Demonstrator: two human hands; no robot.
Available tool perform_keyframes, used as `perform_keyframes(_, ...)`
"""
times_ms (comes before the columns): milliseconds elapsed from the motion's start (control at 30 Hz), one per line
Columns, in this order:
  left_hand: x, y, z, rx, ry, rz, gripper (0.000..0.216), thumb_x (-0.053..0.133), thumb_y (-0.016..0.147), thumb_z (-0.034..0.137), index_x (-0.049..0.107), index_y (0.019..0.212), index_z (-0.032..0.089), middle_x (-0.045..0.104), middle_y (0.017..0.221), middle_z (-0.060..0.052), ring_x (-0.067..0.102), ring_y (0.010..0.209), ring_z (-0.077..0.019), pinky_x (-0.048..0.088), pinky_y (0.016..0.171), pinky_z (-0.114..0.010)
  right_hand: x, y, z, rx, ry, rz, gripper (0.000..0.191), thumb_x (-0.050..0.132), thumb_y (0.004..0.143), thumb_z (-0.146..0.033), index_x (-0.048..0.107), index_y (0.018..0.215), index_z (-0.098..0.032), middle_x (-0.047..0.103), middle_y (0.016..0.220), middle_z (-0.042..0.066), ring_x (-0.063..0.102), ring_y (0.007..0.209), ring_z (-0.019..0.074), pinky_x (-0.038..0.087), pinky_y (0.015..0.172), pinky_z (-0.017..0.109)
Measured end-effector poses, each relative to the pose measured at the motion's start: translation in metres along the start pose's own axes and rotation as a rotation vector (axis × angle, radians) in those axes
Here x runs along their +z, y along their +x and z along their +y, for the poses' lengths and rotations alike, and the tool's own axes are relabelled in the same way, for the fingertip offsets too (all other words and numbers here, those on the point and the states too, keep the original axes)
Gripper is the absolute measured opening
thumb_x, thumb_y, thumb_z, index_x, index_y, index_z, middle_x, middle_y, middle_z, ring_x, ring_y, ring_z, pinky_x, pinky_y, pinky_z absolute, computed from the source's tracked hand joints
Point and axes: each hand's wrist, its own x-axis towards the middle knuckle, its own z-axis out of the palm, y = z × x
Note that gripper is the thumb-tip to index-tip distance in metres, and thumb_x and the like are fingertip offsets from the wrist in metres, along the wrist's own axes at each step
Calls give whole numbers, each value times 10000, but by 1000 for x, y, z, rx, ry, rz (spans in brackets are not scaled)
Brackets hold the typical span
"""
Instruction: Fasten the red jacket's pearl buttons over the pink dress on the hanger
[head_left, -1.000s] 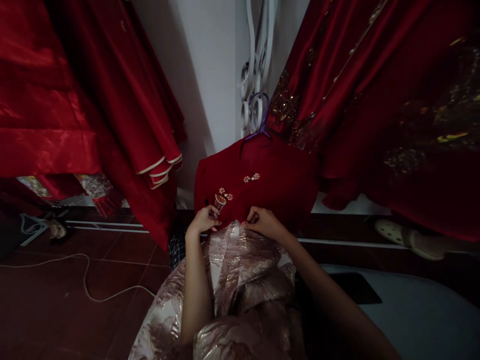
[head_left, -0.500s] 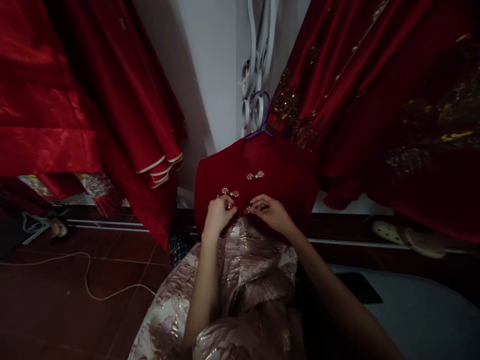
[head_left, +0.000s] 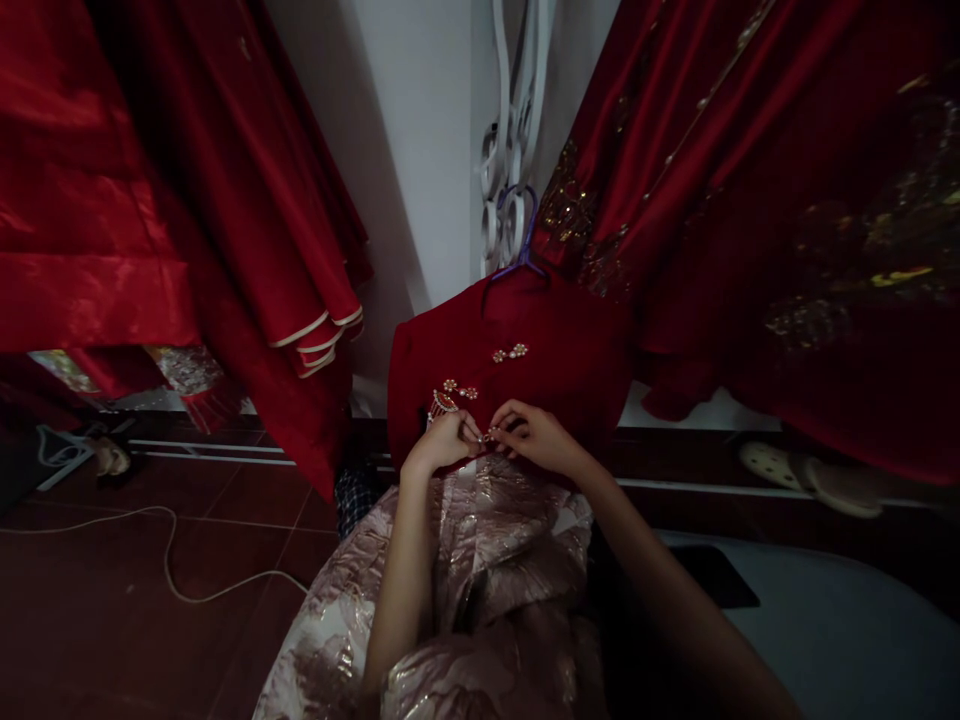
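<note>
A red jacket hangs on a purple hanger in front of me. Pearl flower-shaped frog buttons decorate its front, one near the collar and another at the left. Lower down, my left hand and my right hand meet with fingertips pinched around a small pearl frog button. The fingers partly hide it, so whether its halves are joined cannot be seen. A fan-shaped pearl ornament shows just above my left hand. Below lies a shiny pink brocade skirt.
Red garments hang at the left, and a beaded red gown hangs at the right. A white scrolled metal stand bears the hanger. A pale cord crosses the tiled floor. Shoes rest on a rack at the right.
My hands have come together, the left moving right and slightly down; the gap between their fingertips has closed at the lower frog button. The fan-shaped ornament is now more exposed.
</note>
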Motion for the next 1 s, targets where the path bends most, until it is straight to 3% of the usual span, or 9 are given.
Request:
perform_keyframes(133,1,3,-6,-18,-119,-94,163,639,595,110,524,708,126,648,711,-19,593,644,-101,439,593,-190,8,3,8,-47,-81,4,125,567,748,-253,554,857,-191,629,752,15,625,658,117,490,512,188)
perform_keyframes(400,4,4,-7,-112,-335,-75,233,718,545,119,592,739,92,664,737,-52,606,683,-105,469,681,-228,6,3,7,-92,-220,79,115,542,747,-198,563,860,-196,622,757,6,603,661,106,472,577,201)
perform_keyframes(600,3,5,-7,-135,-299,-44,111,663,573,126,599,657,93,640,613,-12,549,544,-73,430,557,-189,13,5,5,-101,-231,110,115,552,725,-175,570,837,-192,631,772,6,600,676,108,476,611,212)
perform_keyframes(1000,0,3,-10,-153,-388,-54,202,713,551,162,680,735,82,679,682,-55,616,620,-117,512,670,-262,16,6,7,-117,-237,104,109,550,732,-202,552,841,-196,624,790,16,597,701,121,477,627,230)
